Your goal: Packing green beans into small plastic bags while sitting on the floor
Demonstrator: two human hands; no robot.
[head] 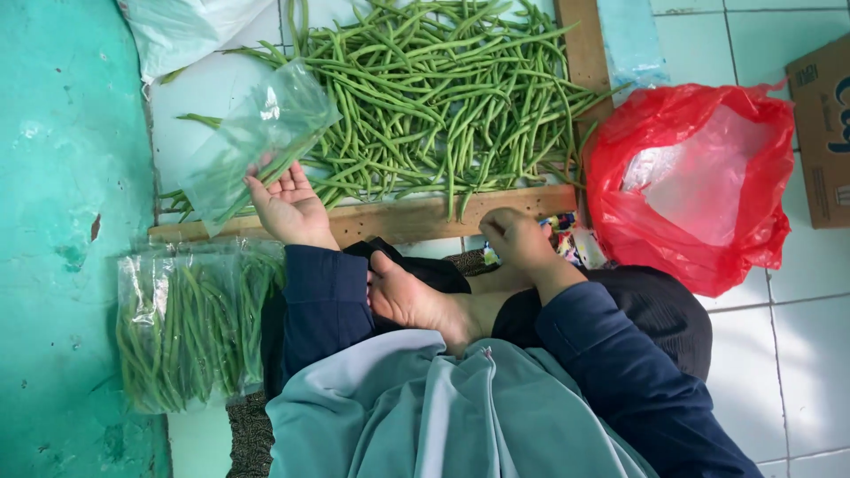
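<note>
A clear, crinkled plastic bag (257,142) partly filled with long green beans is held in the left hand (288,208), palm up, fingers curled on its lower edge, at ten o'clock. The right hand (513,235), closed loosely with nothing seen in it, rests on the wooden board edge (416,217) at centre. The loose green bean heap (443,97) lies at twelve o'clock; a red plastic bag (695,186) at three.
</note>
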